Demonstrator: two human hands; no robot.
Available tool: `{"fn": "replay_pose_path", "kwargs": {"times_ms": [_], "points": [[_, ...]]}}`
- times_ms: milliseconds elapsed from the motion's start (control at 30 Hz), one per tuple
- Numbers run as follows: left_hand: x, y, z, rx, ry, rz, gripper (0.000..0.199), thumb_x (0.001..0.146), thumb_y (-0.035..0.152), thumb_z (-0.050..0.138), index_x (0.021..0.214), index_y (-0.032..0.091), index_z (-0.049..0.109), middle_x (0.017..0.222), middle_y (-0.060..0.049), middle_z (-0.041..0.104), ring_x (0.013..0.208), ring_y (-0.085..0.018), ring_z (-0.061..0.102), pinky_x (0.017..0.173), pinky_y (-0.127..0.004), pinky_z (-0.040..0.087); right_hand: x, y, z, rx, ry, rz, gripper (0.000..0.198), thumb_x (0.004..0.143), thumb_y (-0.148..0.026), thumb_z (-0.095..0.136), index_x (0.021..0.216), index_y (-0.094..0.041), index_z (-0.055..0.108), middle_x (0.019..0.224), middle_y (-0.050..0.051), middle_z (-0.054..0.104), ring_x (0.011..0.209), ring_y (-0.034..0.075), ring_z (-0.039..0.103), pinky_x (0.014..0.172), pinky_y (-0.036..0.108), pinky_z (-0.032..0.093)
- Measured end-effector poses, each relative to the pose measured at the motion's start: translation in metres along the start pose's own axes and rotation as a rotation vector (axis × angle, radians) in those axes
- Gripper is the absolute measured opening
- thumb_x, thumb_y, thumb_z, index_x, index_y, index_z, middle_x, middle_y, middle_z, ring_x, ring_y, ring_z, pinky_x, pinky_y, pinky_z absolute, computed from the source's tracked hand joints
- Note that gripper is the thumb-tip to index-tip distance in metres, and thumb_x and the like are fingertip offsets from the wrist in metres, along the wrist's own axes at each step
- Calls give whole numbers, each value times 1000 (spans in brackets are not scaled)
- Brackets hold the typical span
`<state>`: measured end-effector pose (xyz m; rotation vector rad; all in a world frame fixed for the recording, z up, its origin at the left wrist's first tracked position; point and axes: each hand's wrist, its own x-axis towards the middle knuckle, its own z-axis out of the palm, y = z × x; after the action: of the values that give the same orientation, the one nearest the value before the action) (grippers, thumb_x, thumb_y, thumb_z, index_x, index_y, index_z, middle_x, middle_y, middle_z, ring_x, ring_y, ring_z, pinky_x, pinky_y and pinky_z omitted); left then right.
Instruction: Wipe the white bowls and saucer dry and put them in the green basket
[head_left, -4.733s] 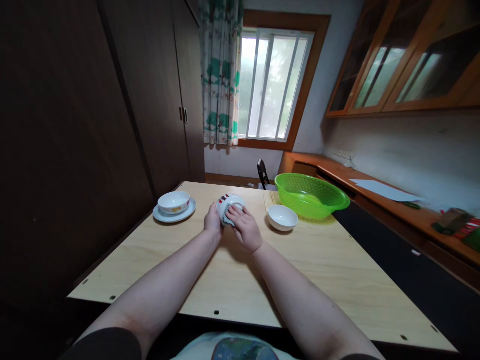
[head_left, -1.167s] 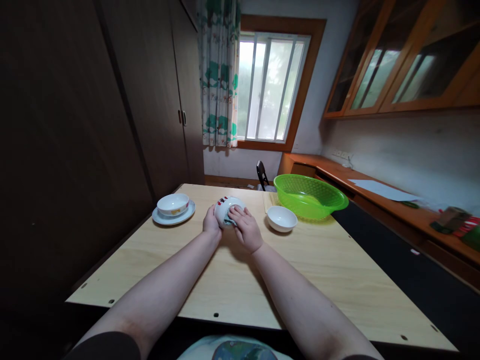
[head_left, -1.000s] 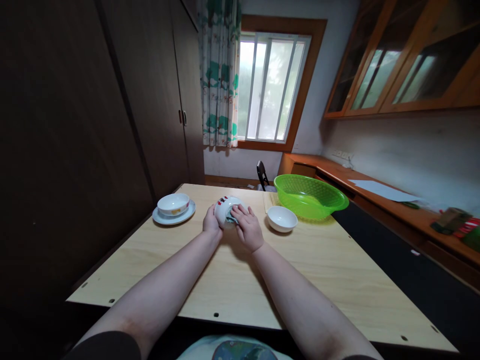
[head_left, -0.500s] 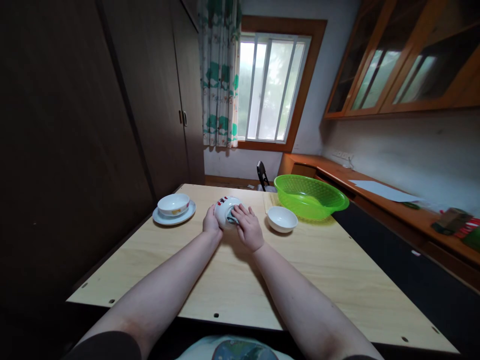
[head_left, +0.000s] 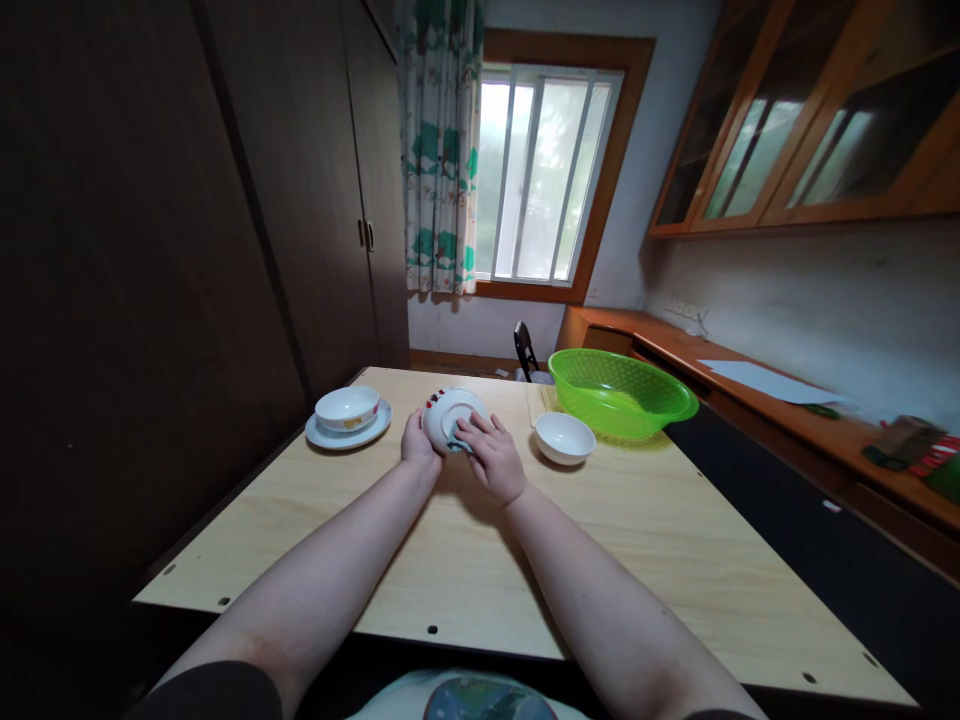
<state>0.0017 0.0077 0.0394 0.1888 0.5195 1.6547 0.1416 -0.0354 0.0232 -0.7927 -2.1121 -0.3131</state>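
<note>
My left hand [head_left: 420, 440] grips a white bowl [head_left: 444, 412] with red and dark marks by its left side. The bowl is tilted so that its underside and foot ring face me, above the table. My right hand [head_left: 495, 458] presses a small bluish-grey cloth [head_left: 458, 438] against the lower part of the bowl's underside, fingers closed over the cloth. Right of my hands stands a plain white bowl [head_left: 565, 440]. To the left, a white bowl with a coloured pattern [head_left: 347, 410] rests on a pale plate [head_left: 319, 437].
A green plastic basket [head_left: 622, 395] stands at the table's far right. Chopsticks [head_left: 534, 405] lie beside it. The light wooden table [head_left: 450, 560] spans the front. A dark chair [head_left: 525, 350] is behind it, and a dark wardrobe [head_left: 315, 200] rises on the left.
The cloth and my right fingers have slid down and slightly left over the bowl's underside, uncovering more of the foot ring. The bowl has turned a little in my left hand.
</note>
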Motion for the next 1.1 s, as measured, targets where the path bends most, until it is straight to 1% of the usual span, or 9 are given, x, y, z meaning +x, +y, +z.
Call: {"fn": "replay_pose_path", "kwargs": {"times_ms": [133, 200, 300, 467, 733, 933, 1100], "points": [[1, 0, 0, 9, -21, -1, 29, 80, 27, 45, 93, 11, 66, 87, -8, 70, 81, -21, 66, 75, -32, 53, -2, 4, 2, -24, 15, 46, 39, 86, -18, 45, 123, -23, 55, 127, 5, 58, 131, 19, 40, 111, 45, 23], [0, 0, 1, 16, -28, 5, 30, 81, 27, 44, 94, 11, 66, 88, -8, 70, 83, -22, 66, 76, -32, 53, -2, 4, 2, -41, 17, 67, 40, 86, -17, 44, 124, -23, 54, 129, 5, 56, 131, 20, 39, 111, 46, 22], [-2, -1, 1, 27, -13, 14, 29, 81, 28, 45, 92, 11, 66, 86, -8, 70, 80, -21, 66, 75, -33, 53, -2, 4, 3, -65, 36, 93, 39, 86, -17, 43, 124, -23, 53, 131, 4, 55, 132, 21, 37, 112, 47, 21], [-3, -1, 2, 34, -25, 40, 29, 83, 29, 44, 89, 12, 67, 83, -7, 70, 75, -20, 66, 73, -32, 53, -2, 5, 3, -83, 66, 131, 40, 86, -15, 43, 124, -24, 53, 133, 3, 53, 134, 20, 34, 112, 48, 17], [0, -3, 1, 34, -32, 31, 31, 82, 29, 45, 93, 11, 67, 84, -8, 70, 77, -21, 67, 74, -32, 53, -3, 7, 4, -87, 80, 168, 43, 84, -14, 43, 125, -23, 53, 138, 6, 48, 133, 21, 34, 112, 48, 19], [-2, -3, 2, 39, -31, 16, 29, 82, 28, 45, 91, 11, 67, 80, -7, 70, 71, -20, 67, 70, -31, 53, -4, 8, 5, -62, 110, 153, 41, 85, -15, 42, 123, -22, 54, 134, 6, 51, 132, 21, 37, 111, 48, 21], [-3, -2, 2, 67, -42, 32, 28, 82, 28, 44, 88, 11, 66, 80, -7, 70, 71, -20, 67, 71, -32, 53, -4, 8, 6, -51, 113, 156, 41, 84, -16, 43, 123, -21, 54, 134, 7, 52, 131, 22, 38, 111, 48, 22]]}}
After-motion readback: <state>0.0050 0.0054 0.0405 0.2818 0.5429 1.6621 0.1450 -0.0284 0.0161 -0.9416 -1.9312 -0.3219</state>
